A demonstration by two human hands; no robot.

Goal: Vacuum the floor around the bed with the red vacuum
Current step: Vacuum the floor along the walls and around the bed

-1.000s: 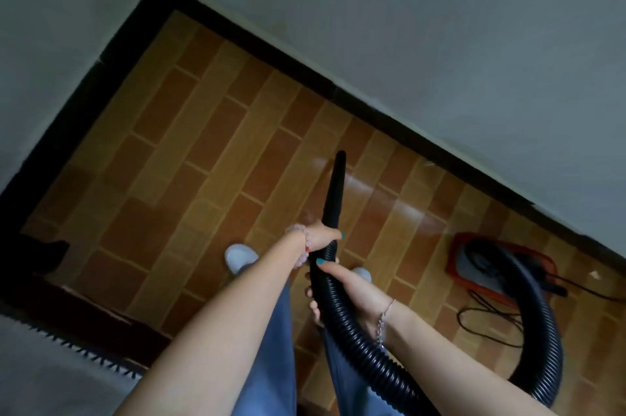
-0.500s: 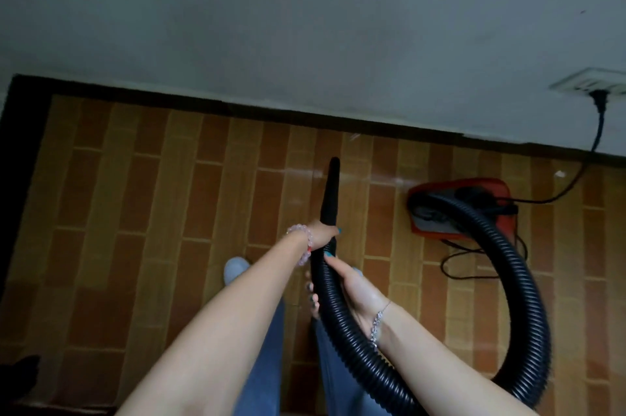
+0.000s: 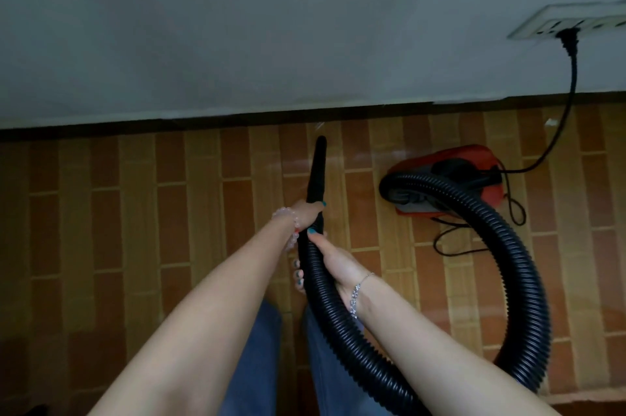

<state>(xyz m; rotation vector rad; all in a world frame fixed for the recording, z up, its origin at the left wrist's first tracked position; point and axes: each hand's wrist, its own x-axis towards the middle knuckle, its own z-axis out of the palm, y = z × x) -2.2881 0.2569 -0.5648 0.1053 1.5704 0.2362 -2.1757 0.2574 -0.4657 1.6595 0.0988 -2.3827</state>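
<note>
Standing in blue jeans [image 3: 257,365] at the bottom centre of the frame, you are reaching both bare arms forward over the brick-patterned floor [image 3: 135,212]. Just below centre, your right hand [image 3: 335,263], with a thin chain bracelet [image 3: 355,293] at the wrist, is wrapping fingers and thumb around the ribbed black hose [image 3: 521,263]. Directly above it your left hand [image 3: 306,212], with a bead bracelet [image 3: 283,216], is clamping the base of the tapered black nozzle [image 3: 316,171]. The nozzle is pointing up the frame toward the dark skirting [image 3: 169,124]; whether its tip is touching the floor you cannot tell. The hose is looping out to the lower right and curling back up to the red vacuum [image 3: 474,158], which is sitting on the floor right of centre, near the wall [image 3: 237,26]. Its black cord [image 3: 572,77] is running up that grey wall to a white socket strip [image 3: 582,22] in the upper right corner
</note>
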